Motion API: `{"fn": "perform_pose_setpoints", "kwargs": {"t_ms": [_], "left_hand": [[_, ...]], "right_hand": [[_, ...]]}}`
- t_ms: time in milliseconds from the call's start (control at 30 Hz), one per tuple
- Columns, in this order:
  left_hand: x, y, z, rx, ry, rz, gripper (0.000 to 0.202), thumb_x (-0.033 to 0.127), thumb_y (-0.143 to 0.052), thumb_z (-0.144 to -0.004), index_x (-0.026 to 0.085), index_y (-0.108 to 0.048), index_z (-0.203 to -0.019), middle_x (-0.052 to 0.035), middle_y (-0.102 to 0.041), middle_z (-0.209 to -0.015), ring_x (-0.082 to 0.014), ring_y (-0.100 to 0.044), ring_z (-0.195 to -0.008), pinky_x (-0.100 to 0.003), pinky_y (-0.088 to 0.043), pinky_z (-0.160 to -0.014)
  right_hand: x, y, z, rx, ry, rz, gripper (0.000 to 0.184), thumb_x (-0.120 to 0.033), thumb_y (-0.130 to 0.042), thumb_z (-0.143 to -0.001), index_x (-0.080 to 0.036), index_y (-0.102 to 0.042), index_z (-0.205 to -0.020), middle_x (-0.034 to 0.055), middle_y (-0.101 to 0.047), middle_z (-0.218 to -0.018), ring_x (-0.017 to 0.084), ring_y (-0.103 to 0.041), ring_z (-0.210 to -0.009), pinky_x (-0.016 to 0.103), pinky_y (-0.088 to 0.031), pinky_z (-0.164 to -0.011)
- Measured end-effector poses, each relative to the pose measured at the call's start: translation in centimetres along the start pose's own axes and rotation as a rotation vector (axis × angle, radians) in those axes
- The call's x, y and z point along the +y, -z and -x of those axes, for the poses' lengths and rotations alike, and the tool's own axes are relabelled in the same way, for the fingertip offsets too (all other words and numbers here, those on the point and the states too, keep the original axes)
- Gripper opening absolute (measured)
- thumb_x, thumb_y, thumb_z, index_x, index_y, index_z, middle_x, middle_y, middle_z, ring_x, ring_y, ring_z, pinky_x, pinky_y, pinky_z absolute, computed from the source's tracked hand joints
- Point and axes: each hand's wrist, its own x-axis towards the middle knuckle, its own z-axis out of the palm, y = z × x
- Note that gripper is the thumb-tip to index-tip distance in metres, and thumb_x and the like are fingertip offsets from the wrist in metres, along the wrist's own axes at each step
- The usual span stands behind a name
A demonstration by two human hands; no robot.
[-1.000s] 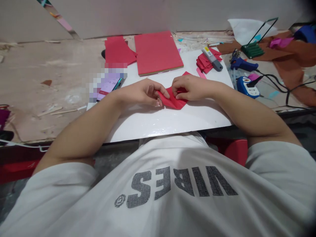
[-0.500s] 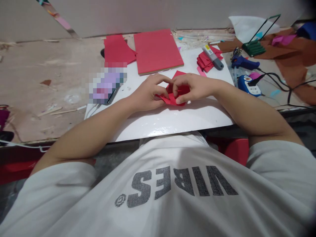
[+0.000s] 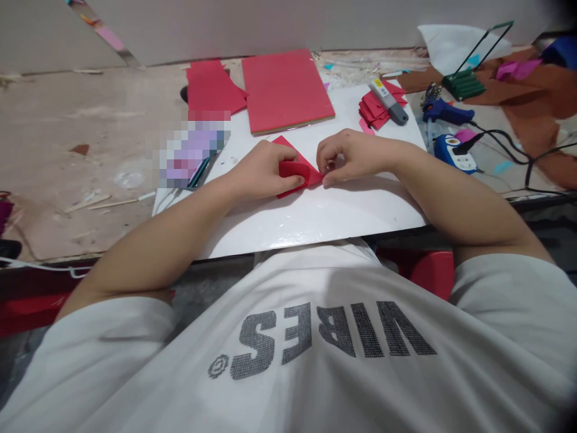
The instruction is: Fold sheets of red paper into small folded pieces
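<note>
Head view: my left hand [image 3: 264, 171] pinches the red paper [image 3: 300, 170], right hand [image 3: 349, 157] nips its tip; best to crease with edges aligned.

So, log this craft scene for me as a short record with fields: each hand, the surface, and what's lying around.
left hand: grips the folded red paper, thumb on top
right hand: pinches the paper's right tip
surface: white board
behind the hands: stack of red sheets
far right: pile of red pieces with a grey tool on it; blue glue gun beside
</note>
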Motion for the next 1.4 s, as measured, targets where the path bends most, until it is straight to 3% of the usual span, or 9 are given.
{"fn": "perform_pose_setpoints", "kwargs": {"t_ms": [167, 267, 500, 667, 800, 900, 1033, 1133, 1400], "left_hand": [[1.1, 1.6, 0.2, -0.154, 0.118, -0.009, 0.021, 0.046, -0.083, -0.088, 0.027, -0.091, -0.087, -0.0008, -0.075, -0.069, -0.0206, -0.061, -0.062, -0.038, -0.044, -0.065], [2.8, 2.1, 0.4, -0.216, 0.226, -0.133, 0.026, 0.045, -0.078, -0.092, 0.026, -0.096, -0.095, -0.0022, -0.082, -0.076, -0.0212, -0.067, -0.067, -0.037, -0.044, -0.068], [5.5, 0.9, 1.5, -0.069, 0.232, -0.376, 0.033, 0.051, -0.084, -0.105, 0.028, -0.099, -0.123, -0.0110, -0.094, -0.100, -0.0376, -0.089, -0.102, -0.041, -0.055, -0.085], [5.4, 1.3, 1.8, -0.112, 0.178, -0.302, 0.029, 0.042, -0.075, -0.109, 0.028, -0.100, -0.114, -0.0099, -0.093, -0.096, -0.0354, -0.089, -0.100, -0.042, -0.058, -0.091], [5.3, 1.7, 1.9, -0.133, 0.130, -0.219, 0.037, 0.034, -0.073, -0.107, 0.027, -0.102, -0.130, -0.0082, -0.097, -0.108, -0.0315, -0.089, -0.099, -0.040, -0.062, -0.093], [4.9, 1.3, 1.7, -0.089, 0.137, -0.191, 0.040, 0.032, -0.079, -0.104, 0.025, -0.100, -0.138, -0.0101, -0.098, -0.116, -0.0344, -0.089, -0.109, -0.041, -0.066, -0.097], [4.2, 0.4, 1.1, -0.043, 0.198, -0.211, 0.021, 0.033, -0.088, -0.101, 0.026, -0.100, -0.117, -0.0117, -0.096, -0.110, -0.0381, -0.088, -0.109, -0.045, -0.065, -0.095], [3.7, 0.0, 0.7, -0.025, 0.222, -0.216, 0.008, 0.033, -0.093, -0.097, 0.026, -0.094, -0.102, -0.0102, -0.092, -0.100, -0.0377, -0.087, -0.103, -0.045, -0.061, -0.090], [1.9, 0.0, 0.1, -0.009, 0.171, -0.090, 0.019, 0.030, -0.091, -0.090, 0.025, -0.078, -0.077, -0.0044, -0.073, -0.072, -0.0285, -0.074, -0.084, -0.041, -0.048, -0.077]], "right_hand": [[0.5, -1.1, -0.5, 0.036, 0.102, -0.054, 0.031, -0.053, -0.089, -0.114, -0.024, -0.092, -0.104, 0.0054, -0.087, -0.115, 0.023, -0.074, -0.102, 0.042, -0.056, -0.101], [0.8, -1.6, -0.6, 0.061, 0.169, -0.063, 0.029, -0.046, -0.086, -0.116, -0.022, -0.091, -0.101, 0.0055, -0.087, -0.112, 0.021, -0.073, -0.097, 0.039, -0.055, -0.096], [0.7, -1.6, -0.5, 0.086, 0.165, -0.068, 0.022, -0.041, -0.089, -0.115, -0.022, -0.094, -0.106, 0.0054, -0.090, -0.115, 0.021, -0.074, -0.099, 0.038, -0.055, -0.096], [0.9, -1.4, -0.6, 0.065, 0.124, -0.083, 0.026, -0.047, -0.091, -0.113, -0.022, -0.096, -0.106, 0.0069, -0.091, -0.115, 0.022, -0.075, -0.100, 0.039, -0.055, -0.096], [1.1, -1.5, -0.8, 0.049, 0.128, -0.102, 0.026, -0.050, -0.092, -0.111, -0.024, -0.097, -0.106, 0.0054, -0.092, -0.115, 0.022, -0.075, -0.099, 0.040, -0.053, -0.096], [1.2, -1.6, -0.9, 0.046, 0.118, -0.106, 0.027, -0.053, -0.094, -0.109, -0.026, -0.098, -0.105, 0.0054, -0.093, -0.114, 0.024, -0.074, -0.100, 0.042, -0.053, -0.098], [1.3, -1.7, -1.2, 0.062, 0.084, -0.068, 0.028, -0.054, -0.096, -0.106, -0.027, -0.098, -0.101, 0.0044, -0.093, -0.111, 0.023, -0.073, -0.098, 0.044, -0.051, -0.107], [1.1, -1.7, -1.2, 0.048, 0.057, -0.083, 0.028, -0.054, -0.095, -0.104, -0.027, -0.097, -0.099, 0.0053, -0.092, -0.110, 0.024, -0.073, -0.097, 0.044, -0.051, -0.104], [0.6, -1.7, -1.4, 0.052, -0.081, -0.217, 0.036, -0.058, -0.094, -0.103, -0.024, -0.090, -0.092, 0.0102, -0.091, -0.111, 0.028, -0.076, -0.102, 0.046, -0.058, -0.097]]}}
